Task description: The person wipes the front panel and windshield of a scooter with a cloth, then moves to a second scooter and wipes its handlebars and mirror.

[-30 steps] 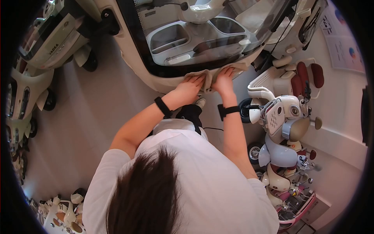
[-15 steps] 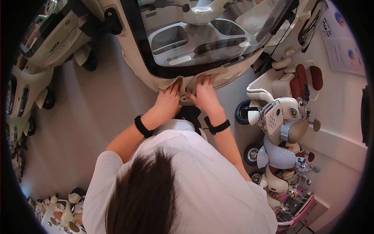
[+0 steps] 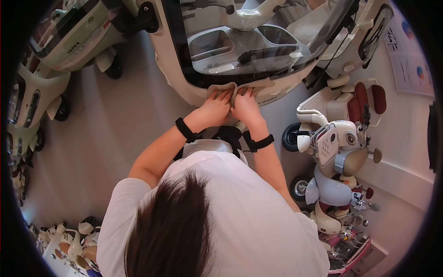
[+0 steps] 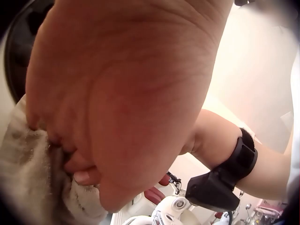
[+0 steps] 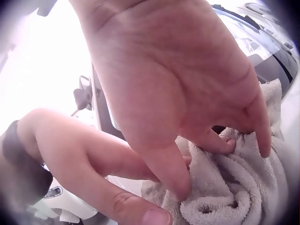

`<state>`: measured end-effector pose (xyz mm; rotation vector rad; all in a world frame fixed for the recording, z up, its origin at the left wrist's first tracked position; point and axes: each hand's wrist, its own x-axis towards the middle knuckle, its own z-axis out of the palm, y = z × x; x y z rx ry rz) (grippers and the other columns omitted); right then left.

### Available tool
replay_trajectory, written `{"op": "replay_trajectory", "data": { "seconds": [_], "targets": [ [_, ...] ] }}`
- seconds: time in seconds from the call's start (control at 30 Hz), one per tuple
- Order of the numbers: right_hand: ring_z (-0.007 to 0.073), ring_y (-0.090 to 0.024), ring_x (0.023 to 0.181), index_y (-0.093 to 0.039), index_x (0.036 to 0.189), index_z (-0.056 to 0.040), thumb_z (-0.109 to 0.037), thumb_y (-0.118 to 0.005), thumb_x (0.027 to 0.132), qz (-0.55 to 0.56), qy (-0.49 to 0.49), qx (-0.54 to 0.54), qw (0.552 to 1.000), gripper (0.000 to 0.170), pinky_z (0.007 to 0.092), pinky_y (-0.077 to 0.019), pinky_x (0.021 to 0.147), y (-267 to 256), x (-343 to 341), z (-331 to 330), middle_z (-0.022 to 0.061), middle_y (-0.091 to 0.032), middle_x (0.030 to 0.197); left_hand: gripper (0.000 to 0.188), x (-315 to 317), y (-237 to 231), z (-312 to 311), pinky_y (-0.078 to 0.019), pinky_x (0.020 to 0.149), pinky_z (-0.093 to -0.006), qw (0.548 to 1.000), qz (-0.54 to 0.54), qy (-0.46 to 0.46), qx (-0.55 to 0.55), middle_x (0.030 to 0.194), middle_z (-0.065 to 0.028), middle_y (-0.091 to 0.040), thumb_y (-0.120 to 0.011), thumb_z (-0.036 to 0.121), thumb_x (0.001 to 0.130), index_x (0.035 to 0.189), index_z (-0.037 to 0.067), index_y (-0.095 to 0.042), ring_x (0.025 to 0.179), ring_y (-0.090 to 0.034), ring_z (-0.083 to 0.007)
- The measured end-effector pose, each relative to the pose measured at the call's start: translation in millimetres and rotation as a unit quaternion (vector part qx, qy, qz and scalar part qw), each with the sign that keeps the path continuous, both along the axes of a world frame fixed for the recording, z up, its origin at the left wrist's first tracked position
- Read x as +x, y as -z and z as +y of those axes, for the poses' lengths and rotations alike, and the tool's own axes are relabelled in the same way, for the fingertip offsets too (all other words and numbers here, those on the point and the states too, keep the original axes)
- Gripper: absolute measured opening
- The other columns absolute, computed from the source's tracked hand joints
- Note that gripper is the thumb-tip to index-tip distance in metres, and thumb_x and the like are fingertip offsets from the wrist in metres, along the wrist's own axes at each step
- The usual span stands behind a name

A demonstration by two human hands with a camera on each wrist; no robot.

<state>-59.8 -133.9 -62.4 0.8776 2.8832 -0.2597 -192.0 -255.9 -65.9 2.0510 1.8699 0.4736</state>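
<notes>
A beige cloth [image 3: 264, 84] lies bunched against the pale body panel [image 3: 191, 96] just below a vehicle's dark-edged windshield [image 3: 249, 60]. My left hand [image 3: 214, 111] holds the cloth's left part; in the left wrist view, the fingers of this hand [image 4: 131, 98] bend into the cloth [image 4: 28, 168]. Close beside it, my right hand [image 3: 248, 110] is on the right part. The right wrist view shows that hand [image 5: 173, 75] with spread, bent fingers gripping folds of the towelling cloth [image 5: 234, 178], and my left hand [image 5: 124, 199] next to it. Some fingertips are hidden in folds.
White scooters with dark red seats [image 3: 378, 99] stand along the right wall. Pale vehicles, one marked YADEA [image 3: 74, 47], line the left side. More scooters [image 3: 74, 244] stand at the lower left. Grey floor [image 3: 106, 134] lies between.
Both hands moved right along the panel, then left and apart, and now sit close together again, slightly right of half a second ago. The cloth moved with them. The vehicle has shifted right in view.
</notes>
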Motion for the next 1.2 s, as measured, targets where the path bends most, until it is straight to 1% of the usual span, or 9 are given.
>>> {"op": "replay_trajectory", "data": {
  "seconds": [0.23,0.33,0.4,0.43,0.5,0.8,0.97,1.03,1.2],
  "targets": [
    [0.0574,-0.051,0.124,-0.047,0.135,0.02,-0.03,-0.081,0.081,-0.011,-0.008,0.028,1.0,0.081,0.0519,-0.0498,0.105,-34,0,-17,0.0434,-0.045,0.135,0.077,-4,3,-16,-0.0295,0.121,-0.0541,0.998,0.048,-0.008,0.036,0.16,-0.0214,-0.042,-0.082,0.034,0.079,0.142,-0.003,-0.057,0.152,-0.035,-0.0318],
    [0.0583,-0.047,0.131,-0.048,0.141,0.0114,-0.032,-0.081,0.083,0.07,0.032,-0.007,0.997,0.08,0.0526,-0.0504,0.105,-19,13,-19,0.0441,-0.038,0.145,0.085,-14,-9,-47,-0.0305,0.121,-0.0527,0.994,0.093,-0.041,0.043,0.159,-0.0194,-0.043,-0.082,0.035,0.077,0.147,-0.003,-0.051,0.151,-0.035,-0.031],
    [0.058,-0.04,0.139,-0.049,0.149,-0.0053,-0.032,-0.079,0.088,0.042,-0.009,-0.121,0.992,0.074,0.0526,-0.0487,0.107,-36,20,-25,0.0419,-0.029,0.156,0.088,-22,-13,-70,-0.0305,0.121,-0.0518,0.993,0.101,-0.063,0.016,0.159,-0.0183,-0.043,-0.082,0.034,0.077,0.149,-0.003,-0.049,0.151,-0.035,-0.0302],
    [0.058,-0.04,0.139,-0.049,0.149,-0.0053,-0.032,-0.079,0.088,0.042,-0.008,-0.123,0.992,0.074,0.0526,-0.0487,0.107,-32,22,-31,0.0419,-0.029,0.156,0.091,-24,-16,-79,-0.0305,0.12,-0.051,0.991,0.107,-0.083,-0.009,0.159,-0.0172,-0.043,-0.082,0.034,0.076,0.151,-0.003,-0.046,0.15,-0.035,-0.0294],
    [0.0557,-0.037,0.144,-0.05,0.153,-0.0192,-0.033,-0.077,0.09,0.106,-0.055,-0.104,0.987,0.069,0.0525,-0.0483,0.108,-26,18,-43,0.0379,-0.025,0.162,0.088,-27,-26,-89,-0.0307,0.12,-0.0505,0.987,0.14,-0.084,-0.003,0.16,-0.0164,-0.043,-0.082,0.033,0.076,0.15,-0.003,-0.048,0.15,-0.036,-0.0286],
    [0.0533,-0.041,0.142,-0.048,0.156,-0.0212,-0.028,-0.073,0.091,0.072,0.095,-0.074,0.99,0.07,0.052,-0.0507,0.106,-28,12,-48,0.0378,-0.032,0.158,0.077,-19,-2,-46,-0.0289,0.124,-0.047,0.991,0.086,-0.055,0.087,0.162,-0.0155,-0.041,-0.079,0.024,0.077,0.145,-0.003,-0.053,0.15,-0.039,-0.026],
    [0.0554,-0.04,0.143,-0.049,0.155,-0.0198,-0.029,-0.072,0.091,0.087,0.085,-0.056,0.991,0.068,0.0516,-0.047,0.11,-20,35,-4,0.0401,-0.031,0.158,0.087,-14,-3,-4,-0.0291,0.125,-0.0446,0.999,-0.006,0.013,0.052,0.164,-0.0156,-0.038,-0.083,0.021,0.076,0.151,-0.001,-0.046,0.149,-0.04,-0.0275],
    [0.055,-0.038,0.144,-0.051,0.154,-0.0193,-0.033,-0.072,0.092,0.055,0.076,-0.12,0.988,0.067,0.0494,-0.0436,0.114,-27,41,17,0.0417,-0.026,0.16,0.093,-11,-4,13,-0.0289,0.126,-0.0429,0.996,-0.086,0.022,-0.019,0.165,-0.0147,-0.036,-0.084,0.021,0.075,0.155,0.001,-0.041,0.15,-0.039,-0.0285],
    [0.0559,-0.048,0.135,-0.046,0.158,-0.0262,-0.037,-0.068,0.089,0.032,0.078,-0.159,0.984,0.073,0.0503,-0.0474,0.111,-33,48,39,0.0418,-0.029,0.158,0.091,4,0,21,-0.0287,0.126,-0.0428,0.999,-0.04,0.013,0.015,0.164,-0.0137,-0.038,-0.083,0.02,0.075,0.155,0.003,-0.042,0.15,-0.038,-0.0283]
  ]
}}
